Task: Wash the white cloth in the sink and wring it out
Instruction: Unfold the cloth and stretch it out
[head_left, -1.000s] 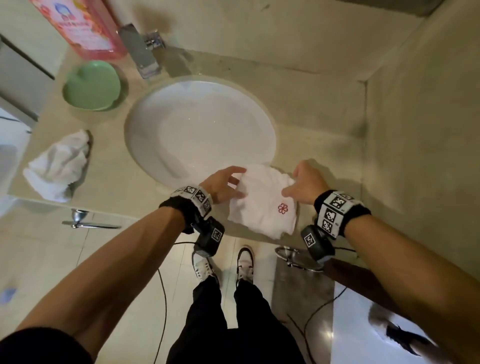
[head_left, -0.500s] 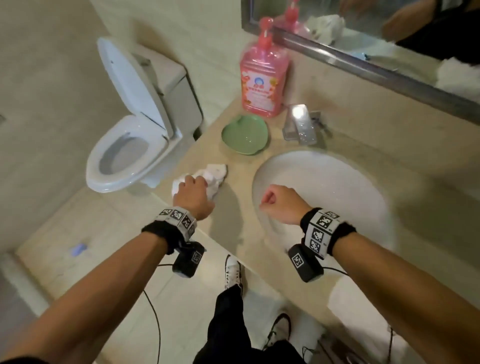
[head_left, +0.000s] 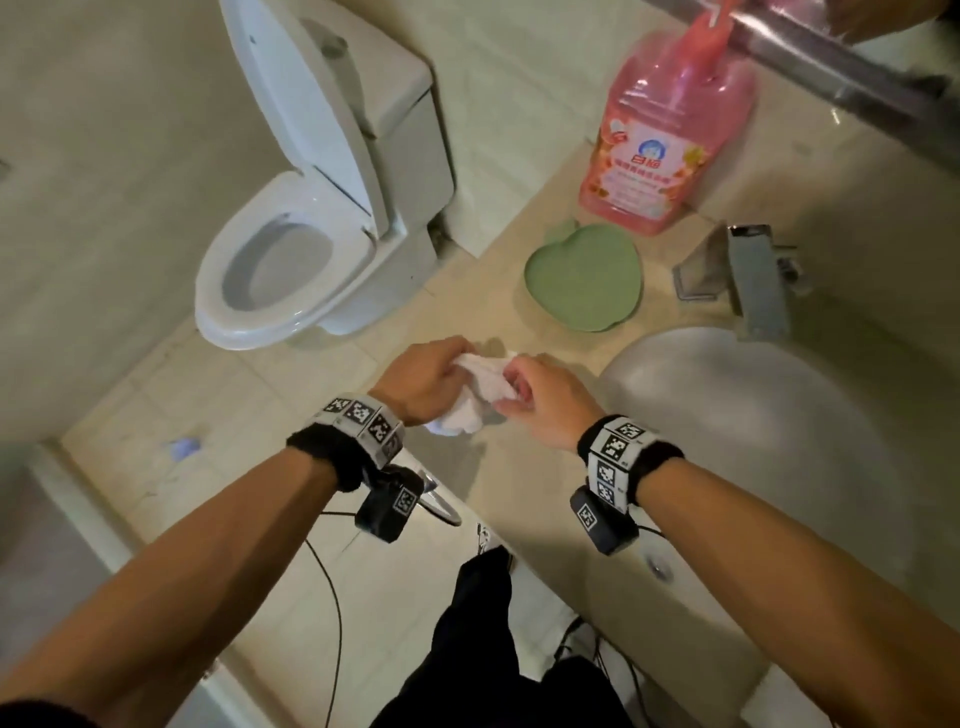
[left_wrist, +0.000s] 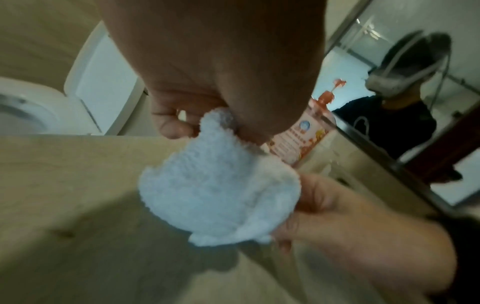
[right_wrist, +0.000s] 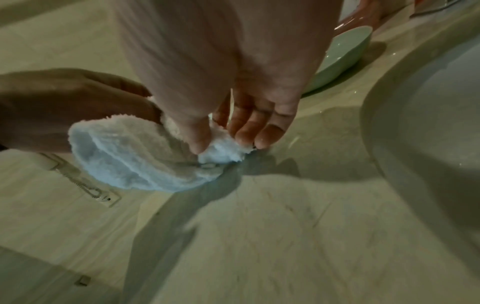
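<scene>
A crumpled white cloth (head_left: 480, 392) hangs just above the beige counter (head_left: 524, 478), left of the round white sink (head_left: 779, 415). My left hand (head_left: 434, 376) grips its upper left part with curled fingers; the left wrist view shows the cloth (left_wrist: 215, 189) bunched under that hand (left_wrist: 197, 121). My right hand (head_left: 524, 395) pinches the other end between thumb and fingers, as the right wrist view shows, with the cloth (right_wrist: 137, 160) sagging between both hands and the right hand (right_wrist: 228, 142) at its end. The sink's basin looks empty.
A green leaf-shaped dish (head_left: 584, 275) and a pink soap bottle (head_left: 670, 135) stand behind the hands. The metal tap (head_left: 748, 275) rises at the sink's back rim. A toilet (head_left: 311, 218) with raised lid stands to the left, below counter level.
A second ago both hands held another white cloth at the sink's front. Then my left hand reached to the crumpled cloth on the left; now both hands hold it, raised off the counter.
</scene>
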